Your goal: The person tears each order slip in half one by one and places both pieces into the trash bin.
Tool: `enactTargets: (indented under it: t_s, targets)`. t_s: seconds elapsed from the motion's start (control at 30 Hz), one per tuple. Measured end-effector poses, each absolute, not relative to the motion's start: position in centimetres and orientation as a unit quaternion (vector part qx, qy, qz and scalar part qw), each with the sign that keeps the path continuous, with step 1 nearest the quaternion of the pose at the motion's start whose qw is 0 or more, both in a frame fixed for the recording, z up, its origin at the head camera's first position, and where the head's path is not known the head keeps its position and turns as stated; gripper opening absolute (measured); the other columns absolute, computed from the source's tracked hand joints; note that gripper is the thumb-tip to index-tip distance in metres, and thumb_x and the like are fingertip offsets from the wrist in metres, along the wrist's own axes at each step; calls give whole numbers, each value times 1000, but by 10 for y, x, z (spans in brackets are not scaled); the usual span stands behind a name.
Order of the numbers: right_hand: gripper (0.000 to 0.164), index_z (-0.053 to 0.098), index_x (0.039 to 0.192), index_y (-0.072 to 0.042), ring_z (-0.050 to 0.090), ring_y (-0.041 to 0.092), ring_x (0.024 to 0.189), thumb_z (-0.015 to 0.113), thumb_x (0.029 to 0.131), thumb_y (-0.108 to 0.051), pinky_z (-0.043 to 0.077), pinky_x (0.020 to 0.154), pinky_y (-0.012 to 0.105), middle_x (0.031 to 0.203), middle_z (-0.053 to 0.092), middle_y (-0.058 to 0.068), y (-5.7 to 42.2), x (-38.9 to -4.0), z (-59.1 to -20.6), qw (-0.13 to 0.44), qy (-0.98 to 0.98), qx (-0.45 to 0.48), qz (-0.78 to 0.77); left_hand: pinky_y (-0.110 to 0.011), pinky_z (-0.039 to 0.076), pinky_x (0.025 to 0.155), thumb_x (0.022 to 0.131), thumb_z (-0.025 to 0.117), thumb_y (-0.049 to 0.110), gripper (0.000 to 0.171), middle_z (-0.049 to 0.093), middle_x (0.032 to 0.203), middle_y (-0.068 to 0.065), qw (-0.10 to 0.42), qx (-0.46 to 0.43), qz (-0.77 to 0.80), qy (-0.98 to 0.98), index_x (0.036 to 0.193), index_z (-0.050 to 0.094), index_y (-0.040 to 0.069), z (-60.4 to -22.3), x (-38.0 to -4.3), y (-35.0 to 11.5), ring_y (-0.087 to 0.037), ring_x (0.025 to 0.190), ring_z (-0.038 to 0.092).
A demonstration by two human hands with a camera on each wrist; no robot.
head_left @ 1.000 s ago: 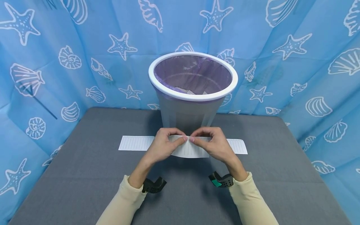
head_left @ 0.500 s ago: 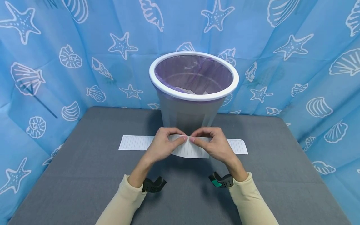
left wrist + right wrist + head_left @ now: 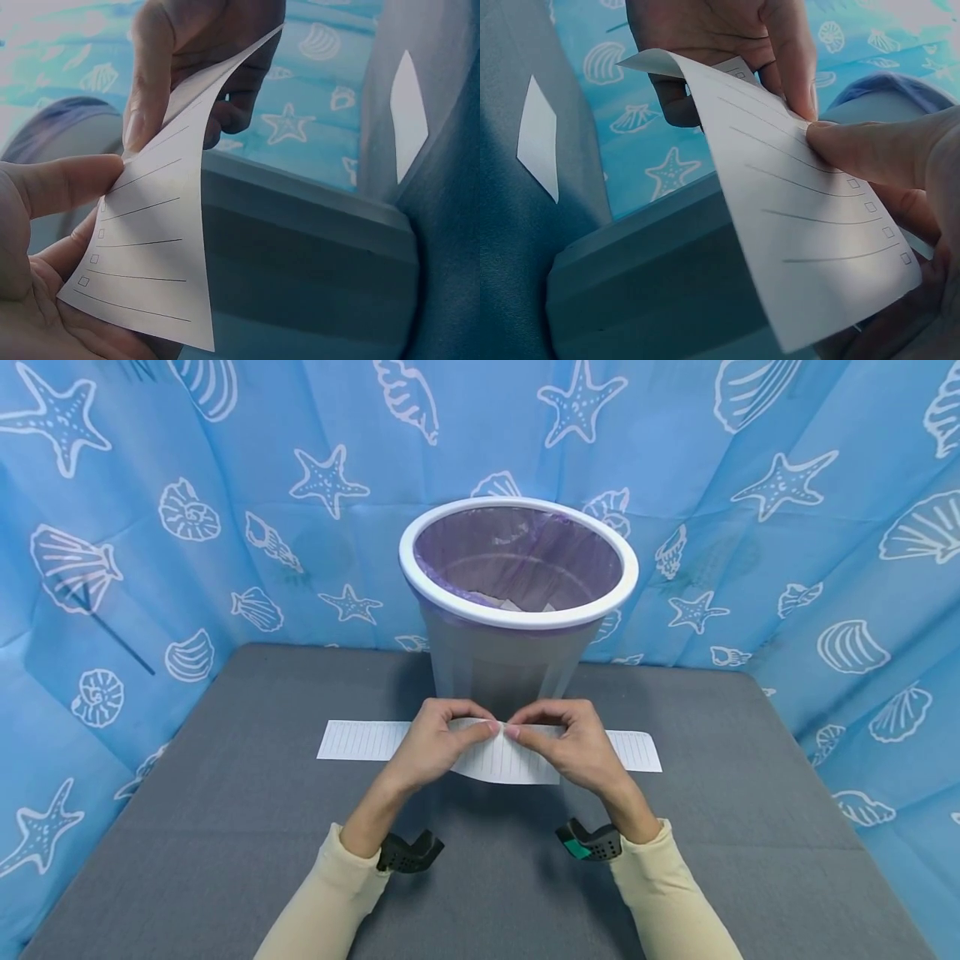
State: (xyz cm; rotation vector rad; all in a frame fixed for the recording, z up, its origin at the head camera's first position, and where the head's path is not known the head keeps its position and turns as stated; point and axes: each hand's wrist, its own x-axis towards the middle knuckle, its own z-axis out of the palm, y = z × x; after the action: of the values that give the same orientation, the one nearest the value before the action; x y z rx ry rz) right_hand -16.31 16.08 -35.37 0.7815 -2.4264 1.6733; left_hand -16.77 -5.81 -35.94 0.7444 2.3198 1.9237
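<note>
A white lined paper sheet (image 3: 504, 762) hangs between both hands, in front of the bin, its lower edge bowed. My left hand (image 3: 433, 743) pinches its top edge near the middle, thumb on the near face. Right beside it, my right hand (image 3: 576, 745) pinches the same edge, so the two thumb tips almost meet. In the left wrist view the sheet (image 3: 154, 240) curves and shows ruled lines with small checkboxes along the edge. The right wrist view has the sheet (image 3: 802, 202) sloping below both thumbs. Fingers behind the paper are partly hidden.
Lined white paper (image 3: 363, 741) lies on the grey table (image 3: 225, 860) at left, and more lined paper (image 3: 633, 751) at right. A grey bin (image 3: 517, 620) with a white rim and purple liner stands behind the hands, paper scraps inside. A blue shell-print curtain (image 3: 322, 410) hangs behind.
The held sheet's lower edge has sagged slightly and shows a bit further left. Both hands keep their pinch and stay nearly still.
</note>
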Motion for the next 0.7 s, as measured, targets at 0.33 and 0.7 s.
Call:
enactTargets:
  t_s: [0.33,0.7]
  targets:
    - [5,80,94,-8,68,20,82,78,90,-7,53,74,32,88,75,0,158,-163,-355,58,-790,255,555,-36,52,77,96,69,9,16,74,95,-12,39,219,640,735,98,77,-4,-360,-168,-59,-23,90,65]
    - [5,79,94,-7,68,19,83,77,90,-5,54,75,31,88,75,0,157,-161,-356,73,-792,251,552,-31,55,61,98,68,11,20,72,95,-16,43,215,644,733,101,75,-7,-360,-168,-60,-20,72,68]
